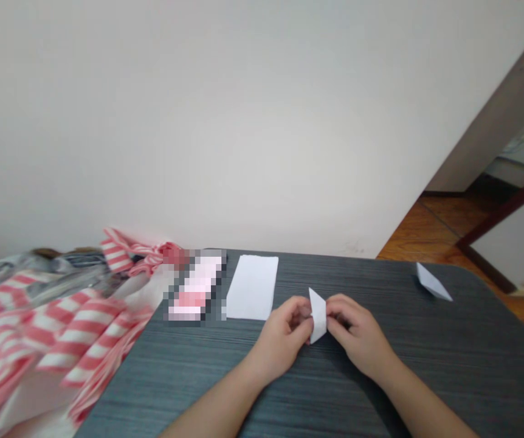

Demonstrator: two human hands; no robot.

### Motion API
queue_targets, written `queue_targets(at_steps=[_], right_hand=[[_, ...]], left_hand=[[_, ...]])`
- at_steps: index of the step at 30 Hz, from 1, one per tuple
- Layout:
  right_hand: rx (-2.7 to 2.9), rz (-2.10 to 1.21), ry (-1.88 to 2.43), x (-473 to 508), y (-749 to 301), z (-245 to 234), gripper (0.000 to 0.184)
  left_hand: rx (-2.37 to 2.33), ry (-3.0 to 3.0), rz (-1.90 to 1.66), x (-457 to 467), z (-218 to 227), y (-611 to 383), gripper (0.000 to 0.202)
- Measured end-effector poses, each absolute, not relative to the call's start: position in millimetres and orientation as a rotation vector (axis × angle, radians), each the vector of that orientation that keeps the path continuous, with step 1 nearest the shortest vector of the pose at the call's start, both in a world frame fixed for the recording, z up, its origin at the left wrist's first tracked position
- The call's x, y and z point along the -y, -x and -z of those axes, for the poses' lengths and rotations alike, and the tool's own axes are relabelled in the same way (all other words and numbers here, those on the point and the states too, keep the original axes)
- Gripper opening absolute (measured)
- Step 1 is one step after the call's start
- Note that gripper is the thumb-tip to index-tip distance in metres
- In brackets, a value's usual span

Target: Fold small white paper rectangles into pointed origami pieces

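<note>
A small folded piece of white paper (318,315) stands upright just above the dark grey table (380,389), pinched from both sides. My left hand (284,337) grips its left edge with curled fingers. My right hand (355,334) grips its right edge, fingers closed on it. Both forearms come in from the bottom of the view.
A flat white paper strip (253,287) lies beyond my left hand, with a blurred pink and white object (196,289) beside it. Another folded white paper (433,283) rests near the table's far right corner. Red-and-white striped bags (52,328) pile at the left. A white wall stands behind.
</note>
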State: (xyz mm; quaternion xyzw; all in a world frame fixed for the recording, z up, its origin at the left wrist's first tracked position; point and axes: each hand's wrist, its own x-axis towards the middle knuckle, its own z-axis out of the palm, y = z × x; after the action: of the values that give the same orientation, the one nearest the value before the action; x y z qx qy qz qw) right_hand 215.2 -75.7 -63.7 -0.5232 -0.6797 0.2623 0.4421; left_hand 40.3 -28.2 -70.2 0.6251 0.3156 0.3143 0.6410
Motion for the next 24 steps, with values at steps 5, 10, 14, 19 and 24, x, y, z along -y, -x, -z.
queue_targets(at_steps=[5, 10, 14, 19, 24], right_hand=[[1.661, -0.668, 1.302, 76.2, -216.9, 63.0, 0.011], [1.644, -0.691, 1.305, 77.8, -215.6, 63.1, 0.011], [1.617, -0.700, 1.315, 77.6, -215.9, 64.7, 0.010], [1.560, -0.717, 1.329, 79.1, -216.8, 66.8, 0.005], [1.442, -0.762, 1.376, 80.6, -219.1, 72.0, 0.009]], left_hand=[[-0.750, -1.475, -0.691, 27.3, 71.1, -38.6, 0.011], [-0.789, -1.489, -0.697, 27.0, 71.2, -38.1, 0.013], [-0.799, -1.471, -0.707, 26.8, 72.3, -38.6, 0.014], [-0.765, -1.361, -0.739, 25.4, 70.4, -40.4, 0.012], [-0.751, -1.316, -0.747, 24.7, 69.6, -41.5, 0.012]])
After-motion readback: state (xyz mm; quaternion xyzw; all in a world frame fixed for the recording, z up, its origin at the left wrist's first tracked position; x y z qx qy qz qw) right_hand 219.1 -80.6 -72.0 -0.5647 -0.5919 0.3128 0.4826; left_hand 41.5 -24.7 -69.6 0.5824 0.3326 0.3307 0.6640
